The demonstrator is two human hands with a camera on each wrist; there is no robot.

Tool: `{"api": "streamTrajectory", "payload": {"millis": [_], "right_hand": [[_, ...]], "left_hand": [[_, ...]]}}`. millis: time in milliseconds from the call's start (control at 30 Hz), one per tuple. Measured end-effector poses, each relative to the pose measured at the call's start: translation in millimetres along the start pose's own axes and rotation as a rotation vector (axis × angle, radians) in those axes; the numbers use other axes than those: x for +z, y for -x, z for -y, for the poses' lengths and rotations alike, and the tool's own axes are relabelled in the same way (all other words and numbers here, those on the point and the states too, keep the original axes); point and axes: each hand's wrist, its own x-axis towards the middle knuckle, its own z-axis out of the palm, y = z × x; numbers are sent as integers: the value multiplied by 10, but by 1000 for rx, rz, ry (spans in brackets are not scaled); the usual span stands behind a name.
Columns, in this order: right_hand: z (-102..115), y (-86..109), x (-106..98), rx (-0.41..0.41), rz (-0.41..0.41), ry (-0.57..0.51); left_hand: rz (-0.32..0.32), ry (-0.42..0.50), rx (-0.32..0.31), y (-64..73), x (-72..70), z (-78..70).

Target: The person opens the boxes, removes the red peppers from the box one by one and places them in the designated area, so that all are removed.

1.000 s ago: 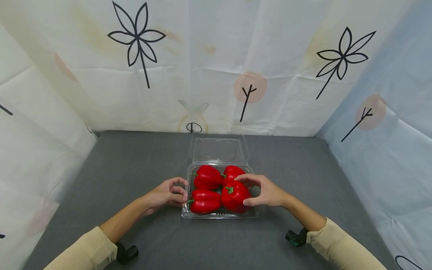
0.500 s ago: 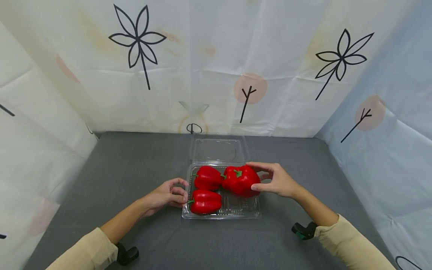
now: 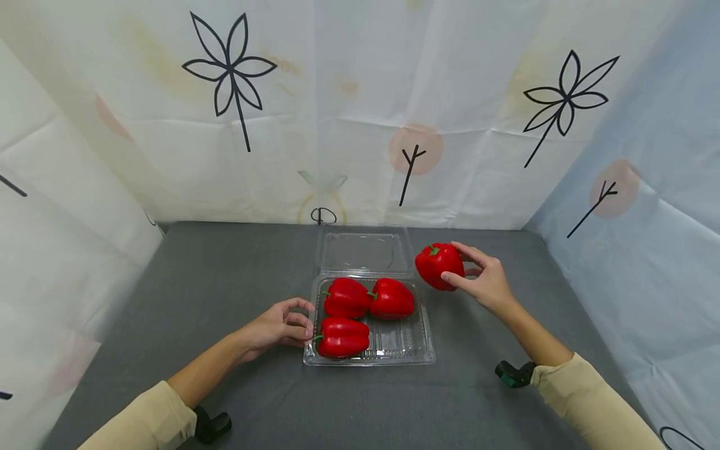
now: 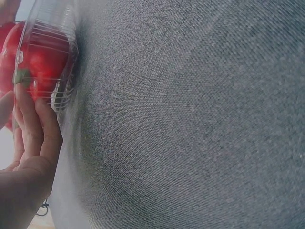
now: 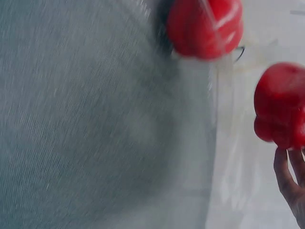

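In the head view, a clear plastic clamshell container [image 3: 394, 359] lies with its lid [image 3: 365, 250] folded back. Three red bell peppers are inside: back left [image 3: 345, 297], back right [image 3: 392, 299] and front left [image 3: 342, 337]. The front right part of the tray shows its ribbed bottom. My left hand [image 3: 284, 323] pinches the container's left rim, its fingers against the outer wall in the left wrist view. Raised to the right of the lid, my right hand [image 3: 486, 278] grips another red bell pepper [image 3: 439, 265] between thumb and fingers, green stem facing up.
A grey cloth [image 3: 242, 262] covers the table. White patterned curtains [image 3: 360, 94] hang behind and along both sides, meeting the table's back edge just beyond the lid. Dark wrist cameras [image 3: 212, 426] sit at both sleeve cuffs.
My right hand has lifted the front right bell pepper out of the container and carried it backward and to the right. The left hand has stayed at the left rim.
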Motion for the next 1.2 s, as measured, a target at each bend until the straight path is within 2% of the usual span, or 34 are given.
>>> {"api": "streamTrajectory", "payload": {"millis": [100,267,533,700,867,1100,1200], "right_hand": [[-118,-20,-39,49,-88,56],[-291,-39,-109,181,-205,123],[-563,-14,-196,354,-266,266],[-685,32,-214,387,-297,305],[-789,66,-222,414,-282,340],[-869,56,-230,400,-251,411],[-878,58,-225,400,-249,405]], "left_hand": [[0,-2,2,0,-3,0],[-4,-1,2,-4,-6,-1],[-18,-7,-5,8,-5,11],[-12,-4,7,7,1,14],[-7,-6,4,1,4,10],[-6,-1,2,-24,-15,24],[-4,4,0,-23,-14,23]]}}
